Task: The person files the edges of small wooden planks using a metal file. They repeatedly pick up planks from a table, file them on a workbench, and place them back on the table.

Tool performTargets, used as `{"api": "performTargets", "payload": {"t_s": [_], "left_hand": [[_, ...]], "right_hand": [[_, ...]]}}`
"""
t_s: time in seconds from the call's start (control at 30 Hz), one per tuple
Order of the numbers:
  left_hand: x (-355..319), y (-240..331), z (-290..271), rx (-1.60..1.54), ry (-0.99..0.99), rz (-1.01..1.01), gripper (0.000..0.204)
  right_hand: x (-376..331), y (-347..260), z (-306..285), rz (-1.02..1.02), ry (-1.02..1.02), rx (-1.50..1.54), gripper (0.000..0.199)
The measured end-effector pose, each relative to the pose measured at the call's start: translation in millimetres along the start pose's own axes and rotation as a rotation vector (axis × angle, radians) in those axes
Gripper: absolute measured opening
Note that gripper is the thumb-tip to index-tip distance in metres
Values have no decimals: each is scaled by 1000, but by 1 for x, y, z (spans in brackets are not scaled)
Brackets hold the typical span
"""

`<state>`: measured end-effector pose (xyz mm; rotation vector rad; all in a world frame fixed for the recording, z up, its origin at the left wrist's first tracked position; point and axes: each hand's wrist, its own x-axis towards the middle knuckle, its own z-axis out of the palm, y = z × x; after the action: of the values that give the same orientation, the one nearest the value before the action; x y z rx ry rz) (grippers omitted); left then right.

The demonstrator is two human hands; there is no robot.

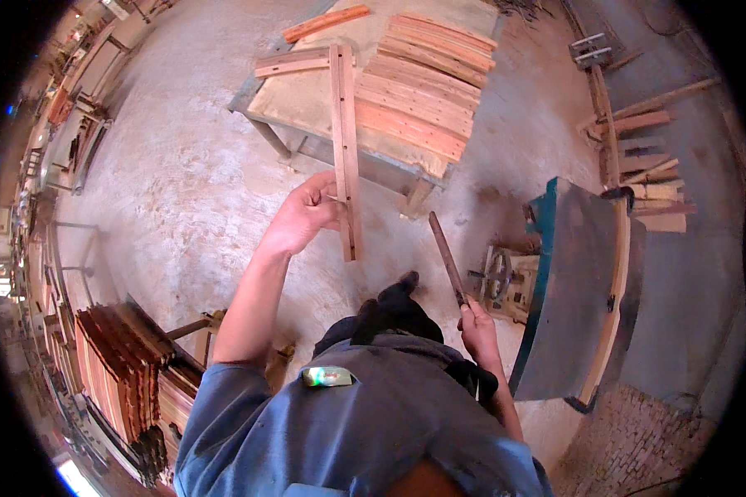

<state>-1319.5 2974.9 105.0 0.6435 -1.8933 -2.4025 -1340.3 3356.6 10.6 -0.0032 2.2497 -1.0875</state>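
Observation:
My left hand [308, 215] is closed on the near part of a long wooden strip [346, 141]. Several dark holes run along that strip, and its far end reaches over the worktable [294, 103]. Low at my right side, my right hand [479, 331] grips one end of a long, narrow brown file [446, 255], which points forward and stays apart from the strip. On the table lies a row of similar reddish wooden strips [427, 79]. A shorter wooden piece [286, 63] lies behind the held strip, and another [325, 23] is at the table's far left.
A machine with a broad grey top [568, 282] and green side stands close on my right. Stacked wooden boards [120, 364] are at the lower left. More timber [655, 182] leans at the far right. Wood blocks [630, 439] cover the floor at the lower right.

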Motion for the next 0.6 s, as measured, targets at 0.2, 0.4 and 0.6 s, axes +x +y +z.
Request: {"api": "performTargets", "payload": {"t_s": [0.2,0.4,0.6], "left_hand": [[44,20,-18,29,2,18,52],[88,18,-50,-33,-12,71,47],[152,13,-92,-496,9,-88,43]], "right_hand": [[60,-53,-17,-79,-2,-111,38],[97,-96,-27,-39,2,-102,39],[128,-112,3,23,50,-21,38]]}}
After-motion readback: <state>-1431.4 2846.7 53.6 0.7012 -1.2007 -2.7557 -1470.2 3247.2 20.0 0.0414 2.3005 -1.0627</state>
